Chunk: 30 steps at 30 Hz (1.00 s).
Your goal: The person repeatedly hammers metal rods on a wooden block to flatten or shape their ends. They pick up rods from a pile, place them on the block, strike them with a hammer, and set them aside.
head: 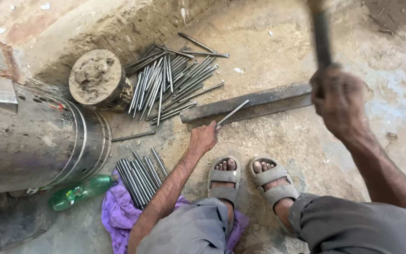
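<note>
Rod pile (170, 80) behind, hammer (322, 37) perhaps raised

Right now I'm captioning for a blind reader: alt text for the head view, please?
A squatting person's left hand holds a thin metal rod on a steel bar while the right hand raises a hammer. More rods lie on the dusty ground.

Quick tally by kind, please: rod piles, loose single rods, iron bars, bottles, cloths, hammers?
Rod piles: 2, upper and lower
Loose rods: 2, one in the left hand at, one on the ground
Iron bar: 1
Green bottle: 1
Purple cloth: 1
Hammer: 1, in the right hand
Total: 8
</note>
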Each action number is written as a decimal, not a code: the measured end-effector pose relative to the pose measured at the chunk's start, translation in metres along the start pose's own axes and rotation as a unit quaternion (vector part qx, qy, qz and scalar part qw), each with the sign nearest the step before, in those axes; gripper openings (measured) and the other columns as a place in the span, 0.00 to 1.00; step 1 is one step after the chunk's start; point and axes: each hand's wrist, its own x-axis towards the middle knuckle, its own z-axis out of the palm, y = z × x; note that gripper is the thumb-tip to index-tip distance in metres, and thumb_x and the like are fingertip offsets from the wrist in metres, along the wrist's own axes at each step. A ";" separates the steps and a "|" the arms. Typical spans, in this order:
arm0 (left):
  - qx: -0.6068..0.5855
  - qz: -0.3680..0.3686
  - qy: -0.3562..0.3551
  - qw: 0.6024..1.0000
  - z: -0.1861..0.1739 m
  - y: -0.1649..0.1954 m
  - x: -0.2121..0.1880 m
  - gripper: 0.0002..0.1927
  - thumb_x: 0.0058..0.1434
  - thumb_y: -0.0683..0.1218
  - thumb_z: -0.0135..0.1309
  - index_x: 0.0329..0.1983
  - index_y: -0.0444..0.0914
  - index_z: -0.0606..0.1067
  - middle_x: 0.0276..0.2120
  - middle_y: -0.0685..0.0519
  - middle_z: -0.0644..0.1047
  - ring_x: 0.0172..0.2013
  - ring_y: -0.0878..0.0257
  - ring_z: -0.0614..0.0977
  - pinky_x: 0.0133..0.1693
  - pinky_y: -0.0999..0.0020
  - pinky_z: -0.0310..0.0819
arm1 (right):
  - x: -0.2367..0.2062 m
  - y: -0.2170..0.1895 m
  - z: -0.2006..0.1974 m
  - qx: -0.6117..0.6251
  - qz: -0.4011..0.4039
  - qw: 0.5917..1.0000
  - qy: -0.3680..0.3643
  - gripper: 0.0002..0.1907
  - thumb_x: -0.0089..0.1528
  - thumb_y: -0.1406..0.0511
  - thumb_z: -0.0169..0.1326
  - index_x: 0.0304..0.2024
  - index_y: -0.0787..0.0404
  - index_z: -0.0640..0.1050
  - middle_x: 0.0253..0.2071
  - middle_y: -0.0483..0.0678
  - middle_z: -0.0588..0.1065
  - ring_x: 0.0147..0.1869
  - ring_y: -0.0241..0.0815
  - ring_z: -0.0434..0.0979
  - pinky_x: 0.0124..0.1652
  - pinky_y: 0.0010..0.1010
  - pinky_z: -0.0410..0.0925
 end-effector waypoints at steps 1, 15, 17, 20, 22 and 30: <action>-0.006 -0.011 -0.007 1.000 0.001 0.002 -0.002 0.14 0.71 0.52 0.45 0.43 0.36 0.71 0.26 0.39 0.80 0.31 0.39 0.83 0.33 0.41 0.75 | -0.003 0.004 -0.003 0.036 -0.088 0.995 0.011 0.31 0.75 0.44 0.30 0.34 0.58 0.70 0.21 0.42 0.64 0.20 0.30 0.63 0.19 0.27 0.57; -0.007 -0.002 0.026 1.000 -0.008 0.014 0.012 0.09 0.64 0.46 0.48 0.38 0.36 0.75 0.29 0.37 0.81 0.34 0.41 0.85 0.36 0.43 0.76 | 0.016 0.050 0.036 -0.022 0.142 0.989 -0.021 0.32 0.70 0.41 0.33 0.30 0.56 0.72 0.19 0.46 0.65 0.19 0.42 0.61 0.17 0.39 0.56; -0.007 -0.005 0.033 0.999 0.008 0.010 0.011 0.09 0.65 0.46 0.48 0.38 0.36 0.75 0.29 0.37 0.81 0.34 0.41 0.85 0.37 0.43 0.76 | 0.013 0.048 0.032 -0.016 -0.003 1.000 0.019 0.33 0.71 0.42 0.31 0.29 0.58 0.71 0.19 0.48 0.65 0.20 0.43 0.63 0.19 0.38 0.57; -0.008 -0.022 -0.006 1.000 0.011 0.011 0.009 0.09 0.65 0.47 0.48 0.39 0.36 0.74 0.28 0.38 0.81 0.32 0.43 0.85 0.35 0.45 0.76 | -0.013 0.081 0.063 -0.105 -0.083 0.990 0.042 0.33 0.73 0.45 0.33 0.31 0.62 0.74 0.21 0.57 0.68 0.23 0.49 0.68 0.24 0.43 0.61; -0.010 -0.036 -0.038 0.999 0.004 0.012 0.014 0.11 0.67 0.48 0.47 0.40 0.35 0.72 0.26 0.40 0.81 0.28 0.44 0.85 0.32 0.45 0.75 | -0.029 0.113 0.090 -0.254 0.056 0.965 -0.024 0.33 0.74 0.47 0.33 0.32 0.65 0.76 0.22 0.62 0.70 0.25 0.53 0.72 0.28 0.46 0.64; 0.017 0.061 0.108 0.992 0.008 0.004 0.009 0.06 0.63 0.46 0.50 0.36 0.38 0.74 0.26 0.40 0.80 0.30 0.42 0.84 0.33 0.43 0.74 | -0.007 0.142 0.059 -0.196 0.175 0.964 -0.041 0.42 0.75 0.42 0.37 0.31 0.73 0.76 0.29 0.71 0.73 0.36 0.67 0.75 0.38 0.55 0.67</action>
